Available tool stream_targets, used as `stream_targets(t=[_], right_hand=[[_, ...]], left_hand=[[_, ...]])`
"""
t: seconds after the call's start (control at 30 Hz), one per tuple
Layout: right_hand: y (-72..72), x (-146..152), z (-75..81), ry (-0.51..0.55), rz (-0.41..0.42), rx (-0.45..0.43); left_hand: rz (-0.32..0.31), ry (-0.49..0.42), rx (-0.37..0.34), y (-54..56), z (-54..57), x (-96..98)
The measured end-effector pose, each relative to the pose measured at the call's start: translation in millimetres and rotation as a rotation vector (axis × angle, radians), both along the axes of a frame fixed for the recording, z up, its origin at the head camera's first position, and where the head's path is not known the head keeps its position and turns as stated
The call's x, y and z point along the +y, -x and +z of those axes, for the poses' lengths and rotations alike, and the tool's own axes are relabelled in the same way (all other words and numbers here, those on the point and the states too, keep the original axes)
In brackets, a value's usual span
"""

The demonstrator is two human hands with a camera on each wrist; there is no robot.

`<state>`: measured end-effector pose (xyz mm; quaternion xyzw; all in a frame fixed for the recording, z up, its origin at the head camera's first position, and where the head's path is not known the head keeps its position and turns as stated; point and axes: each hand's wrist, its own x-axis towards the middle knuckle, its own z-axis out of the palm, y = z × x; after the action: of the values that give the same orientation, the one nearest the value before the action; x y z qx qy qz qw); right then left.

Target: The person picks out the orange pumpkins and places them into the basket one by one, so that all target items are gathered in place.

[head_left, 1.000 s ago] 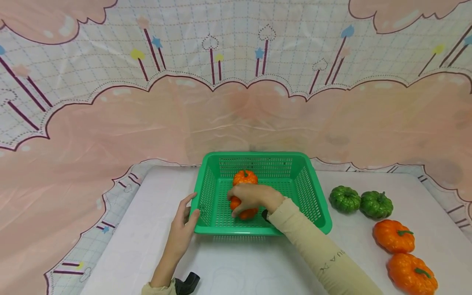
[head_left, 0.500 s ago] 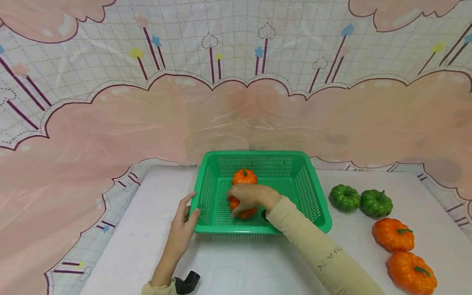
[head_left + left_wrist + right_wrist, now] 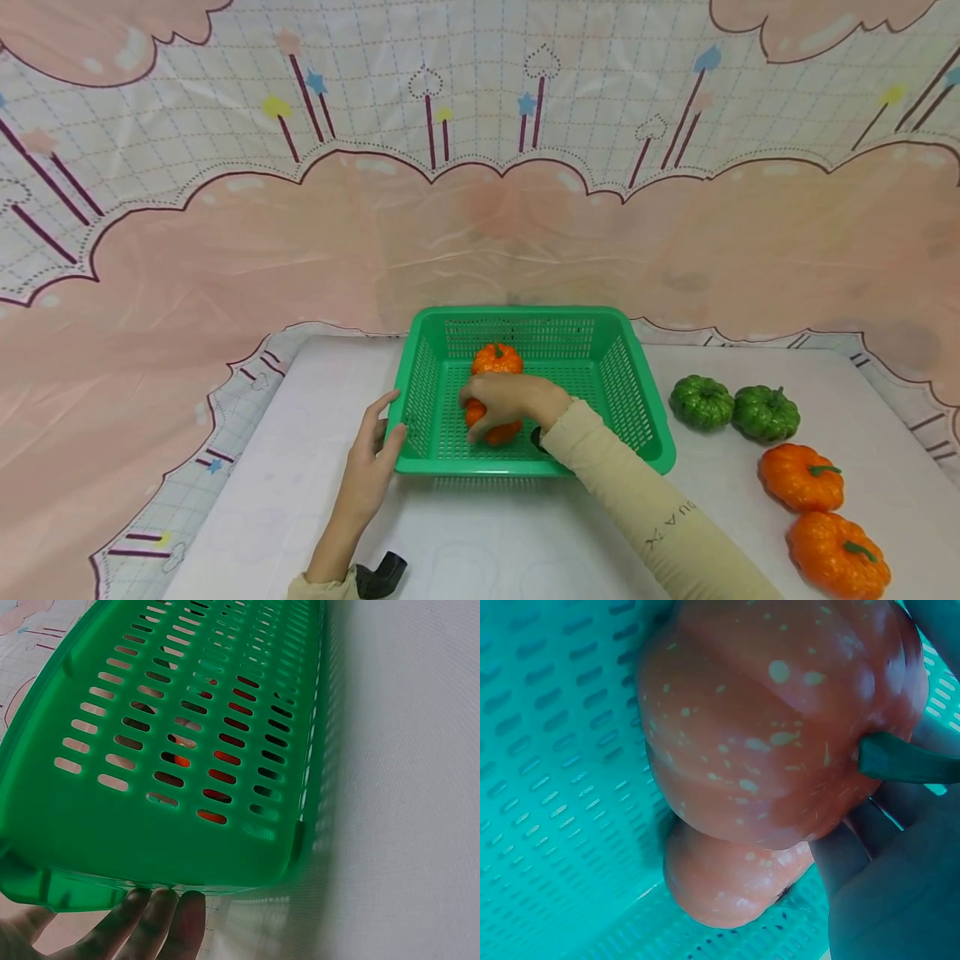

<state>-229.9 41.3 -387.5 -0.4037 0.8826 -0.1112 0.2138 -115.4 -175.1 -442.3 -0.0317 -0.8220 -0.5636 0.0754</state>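
In the head view a green plastic basket (image 3: 525,468) stands on the table with two orange toy pumpkins inside. My right hand (image 3: 510,398) reaches into it and grips the nearer pumpkin (image 3: 498,433) from above, covering part of it. The right wrist view shows that pumpkin (image 3: 772,727) large, its green stem by my palm and fingers along its side. Behind it sits the other pumpkin (image 3: 497,358). My left hand (image 3: 371,450) holds the basket's left rim, thumb and a finger at the edge. Several fingertips (image 3: 187,922) meet the outer wall in the left wrist view.
Right of the basket, two green pumpkins (image 3: 701,403) (image 3: 767,414) sit side by side on the white table (image 3: 247,517). Nearer the front right lie two orange pumpkins (image 3: 802,477) (image 3: 838,554). A patterned pink cloth (image 3: 480,242) hangs behind the basket.
My right hand and the orange pumpkin it grips have shifted very slightly left inside the basket. My left hand stays at the rim.
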Motion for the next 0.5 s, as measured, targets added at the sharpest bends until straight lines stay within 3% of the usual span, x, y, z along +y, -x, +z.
stream_targets(t=[0.5], right_hand=[[-1.4, 0.8, 2.3, 0.036, -0.023, -0.02]], left_hand=[[0.003, 0.003, 0.009, -0.3, 0.0, 0.2]])
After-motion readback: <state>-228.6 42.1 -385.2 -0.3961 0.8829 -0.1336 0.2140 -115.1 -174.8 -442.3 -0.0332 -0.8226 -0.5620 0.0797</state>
